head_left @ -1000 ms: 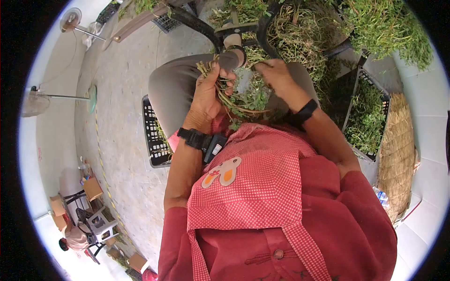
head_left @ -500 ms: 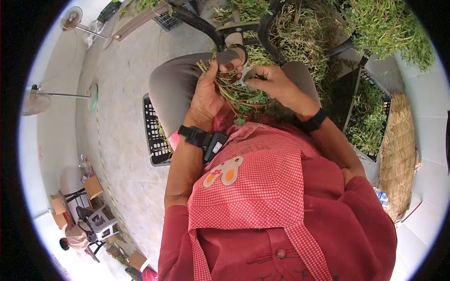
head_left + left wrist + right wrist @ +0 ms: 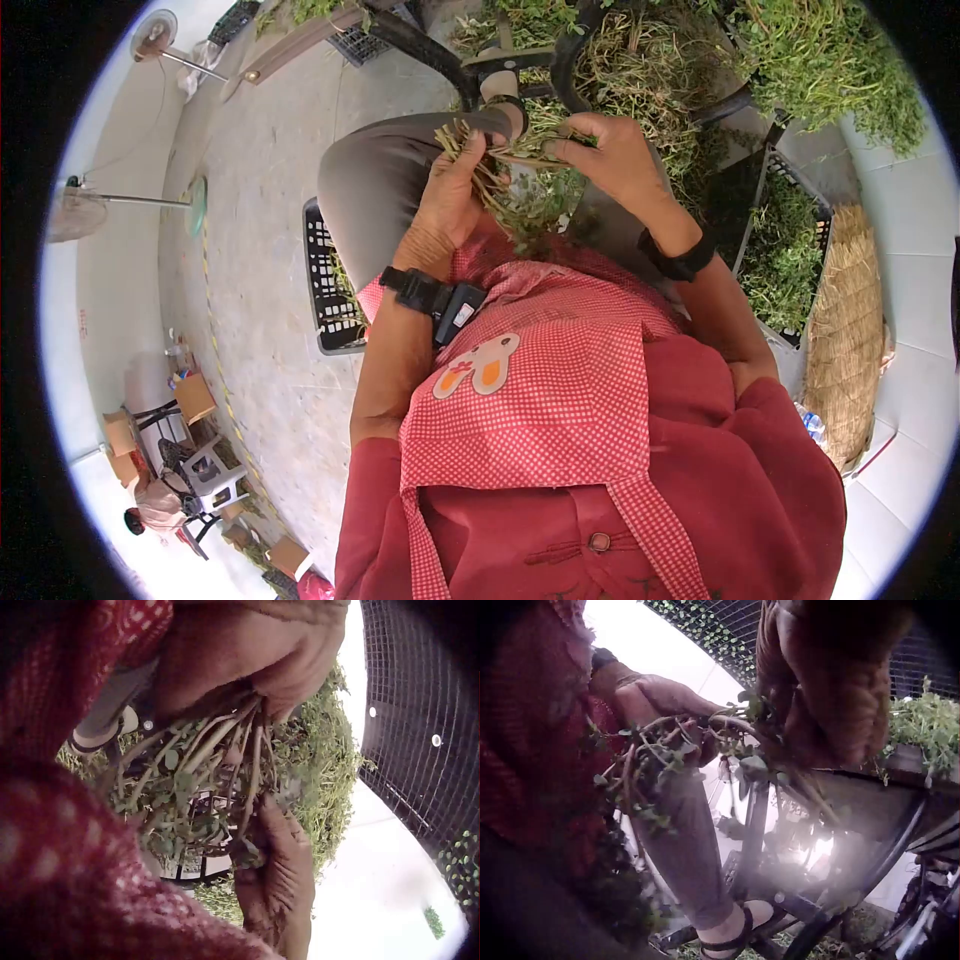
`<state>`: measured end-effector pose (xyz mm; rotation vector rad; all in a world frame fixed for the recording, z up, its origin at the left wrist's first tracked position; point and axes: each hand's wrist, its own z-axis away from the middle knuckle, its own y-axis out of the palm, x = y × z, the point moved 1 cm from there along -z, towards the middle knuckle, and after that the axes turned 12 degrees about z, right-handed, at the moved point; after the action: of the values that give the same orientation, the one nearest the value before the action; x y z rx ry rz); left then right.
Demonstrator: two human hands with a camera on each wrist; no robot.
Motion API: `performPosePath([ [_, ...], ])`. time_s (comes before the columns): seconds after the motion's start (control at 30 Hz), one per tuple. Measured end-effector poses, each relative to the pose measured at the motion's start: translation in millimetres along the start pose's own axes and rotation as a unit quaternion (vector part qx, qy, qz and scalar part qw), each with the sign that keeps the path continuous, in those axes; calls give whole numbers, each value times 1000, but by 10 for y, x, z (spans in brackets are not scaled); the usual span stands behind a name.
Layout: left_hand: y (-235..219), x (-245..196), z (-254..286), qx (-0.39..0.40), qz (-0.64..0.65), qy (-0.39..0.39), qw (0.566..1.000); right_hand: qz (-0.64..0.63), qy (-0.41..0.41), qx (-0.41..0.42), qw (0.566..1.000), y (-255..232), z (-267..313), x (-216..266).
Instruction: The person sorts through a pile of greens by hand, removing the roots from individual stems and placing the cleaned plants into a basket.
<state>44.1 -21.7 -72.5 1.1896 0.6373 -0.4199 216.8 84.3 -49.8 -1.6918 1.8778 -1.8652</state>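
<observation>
In the head view my left hand point(image 3: 448, 200) grips a bunch of leafy green stems point(image 3: 525, 212) over the lap, cut ends poking out above the thumb. My right hand point(image 3: 622, 168), beside it, pinches one stem that runs across from the bunch. From the left wrist, the stems point(image 3: 217, 742) fan out below the left hand point(image 3: 247, 652), and the thumb and fingers of the right hand point(image 3: 281, 877) close on a stem. The right wrist view has the right hand point(image 3: 829, 697) at the stem's end, small leaves hanging along it.
Loose greens point(image 3: 640, 80) are heaped beyond the knees among black metal legs. More lie at upper right point(image 3: 830, 60) and in a crate point(image 3: 785, 260) on the right. A black crate point(image 3: 330, 285) stands by the left leg, a rolled straw mat point(image 3: 845, 340) at far right.
My right hand came in to the bunch, then moved back out to the right with a stem pinched and drawn straight. The left hand has kept its hold nearly in place.
</observation>
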Motion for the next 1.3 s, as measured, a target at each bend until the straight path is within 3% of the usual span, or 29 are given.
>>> performPosePath([
  [0.07,7,4,3,-33,1,-3,999,-2,-26,-12,1000,-24,-15,-44],
  [0.13,-67,14,-26,-35,4,-7,999,-124,38,233,964,-11,-5,-73],
  [0.23,-55,14,-26,-42,3,-18,999,-234,21,247,940,87,63,-93],
  [0.33,-26,18,-12,-43,-1,-20,999,-248,56,253,934,0,62,62],
  [0.47,48,7,19,-30,-22,-17,999,-229,32,227,946,63,40,5],
  [0.57,42,7,19,-12,-32,-15,999,-237,103,255,932,100,45,-84],
  [0.63,44,22,18,-9,-30,-5,999,-308,192,241,900,128,62,-148],
  [0.67,44,29,13,-6,-29,5,1000,-307,192,241,900,139,75,-132],
  [0.73,15,47,-5,0,-47,1,999,-340,160,134,917,167,98,-77],
  [0.77,2,56,-17,6,-66,-2,998,-340,160,134,917,223,82,-103],
  [0.83,-3,82,-47,7,-80,8,997,-103,113,41,987,372,36,-212],
  [0.97,4,79,-71,5,-95,33,995,-50,94,-28,994,518,-7,-215],
  [1.0,8,71,-39,2,-94,33,995,-147,229,-12,962,433,-7,-136],
  [1.03,9,59,-3,-5,-111,36,993,-238,357,3,903,397,1,-94],
  [1.07,28,37,31,-12,-129,41,991,-237,356,6,904,363,-5,-308],
  [1.13,107,-13,98,-48,-116,36,991,-465,346,-50,813,260,-49,-915],
  [1.17,123,-16,116,-84,-103,30,991,-465,346,-48,814,200,-78,-878],
  [1.23,109,-6,101,-61,-89,21,994,-630,324,68,702,23,-59,-724],
  [1.27,120,-16,73,-34,-79,20,996,-648,314,137,680,34,-35,-725],
  [1.3,116,-13,67,-33,-78,22,996,-647,313,137,681,12,-11,-586],
])
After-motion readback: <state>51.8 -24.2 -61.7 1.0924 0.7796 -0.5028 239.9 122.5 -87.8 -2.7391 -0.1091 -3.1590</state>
